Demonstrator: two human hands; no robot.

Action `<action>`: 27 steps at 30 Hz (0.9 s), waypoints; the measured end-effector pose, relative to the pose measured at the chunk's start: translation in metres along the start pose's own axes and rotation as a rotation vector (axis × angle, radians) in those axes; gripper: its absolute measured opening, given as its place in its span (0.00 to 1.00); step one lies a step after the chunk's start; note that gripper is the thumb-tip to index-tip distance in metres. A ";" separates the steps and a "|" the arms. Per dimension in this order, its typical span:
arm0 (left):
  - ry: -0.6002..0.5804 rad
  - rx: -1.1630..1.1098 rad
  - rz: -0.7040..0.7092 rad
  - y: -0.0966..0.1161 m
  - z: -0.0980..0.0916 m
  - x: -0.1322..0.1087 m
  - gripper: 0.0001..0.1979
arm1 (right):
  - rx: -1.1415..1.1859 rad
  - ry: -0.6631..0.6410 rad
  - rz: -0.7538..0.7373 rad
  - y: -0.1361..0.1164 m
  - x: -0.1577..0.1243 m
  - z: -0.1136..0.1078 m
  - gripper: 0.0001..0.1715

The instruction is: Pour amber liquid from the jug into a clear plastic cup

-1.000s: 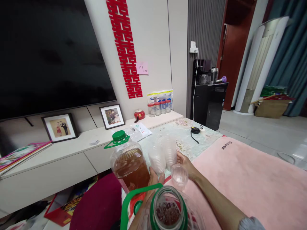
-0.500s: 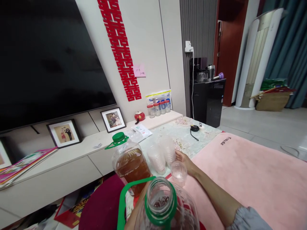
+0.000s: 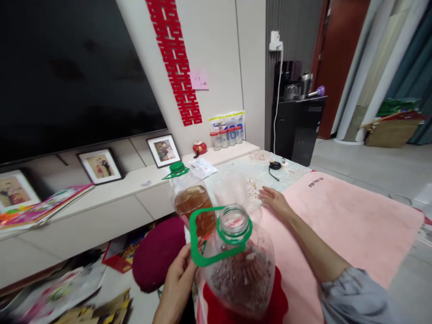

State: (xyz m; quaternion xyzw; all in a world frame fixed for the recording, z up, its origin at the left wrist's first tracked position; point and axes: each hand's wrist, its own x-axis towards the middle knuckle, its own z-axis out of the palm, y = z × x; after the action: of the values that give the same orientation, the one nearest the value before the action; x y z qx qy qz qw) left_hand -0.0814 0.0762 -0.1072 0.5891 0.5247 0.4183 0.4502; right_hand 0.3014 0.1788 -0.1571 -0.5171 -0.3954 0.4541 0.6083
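My left hand [image 3: 177, 281] grips the side of a big clear open jug [image 3: 241, 265] with a green neck ring and green handle, held close in front of me; dark liquid shows inside. My right hand [image 3: 274, 201] lies flat with fingers stretched out on the pink cloth [image 3: 340, 211], beside stacks of clear plastic cups [image 3: 232, 189]. A second jug [image 3: 191, 200] with a green cap and amber liquid stands behind the open one.
A long low cabinet [image 3: 111, 198] carries framed photos [image 3: 100, 165], magazines [image 3: 43, 209], small jars [image 3: 224, 137] and a red pot. A large dark screen hangs above. A maroon cushion [image 3: 157, 254] and papers lie on the floor. A black cabinet [image 3: 297, 121] stands at the back right.
The view has pulled back and tilted. The open jug has risen and shifted right in my left hand. My right hand has left the single cup and now lies flat on the cloth.
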 end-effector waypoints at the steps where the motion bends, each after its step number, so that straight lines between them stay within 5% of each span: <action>1: 0.004 0.030 -0.005 -0.003 -0.005 -0.005 0.34 | -0.021 0.020 0.018 -0.007 -0.007 -0.007 0.22; 3: 0.050 0.108 0.015 -0.012 -0.013 -0.011 0.32 | -0.059 0.049 0.043 -0.020 -0.026 -0.021 0.23; 6: 0.104 0.246 0.072 -0.025 -0.015 -0.012 0.27 | -0.099 0.088 0.054 -0.037 -0.063 -0.036 0.38; 13: 0.020 0.472 0.140 -0.030 0.007 0.006 0.20 | -0.127 0.160 0.057 -0.040 -0.157 -0.039 0.49; 21: 0.059 0.536 0.097 -0.027 0.022 0.020 0.24 | -0.056 0.163 0.044 -0.023 -0.219 -0.029 0.42; 27: 0.200 0.376 0.029 -0.003 -0.006 -0.007 0.39 | -0.164 0.164 -0.092 -0.043 -0.269 -0.018 0.25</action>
State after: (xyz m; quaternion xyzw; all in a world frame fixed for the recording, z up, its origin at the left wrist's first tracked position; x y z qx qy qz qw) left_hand -0.0885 0.0696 -0.1090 0.6256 0.6272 0.3758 0.2719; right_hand 0.2510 -0.0865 -0.1207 -0.5818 -0.4034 0.3480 0.6146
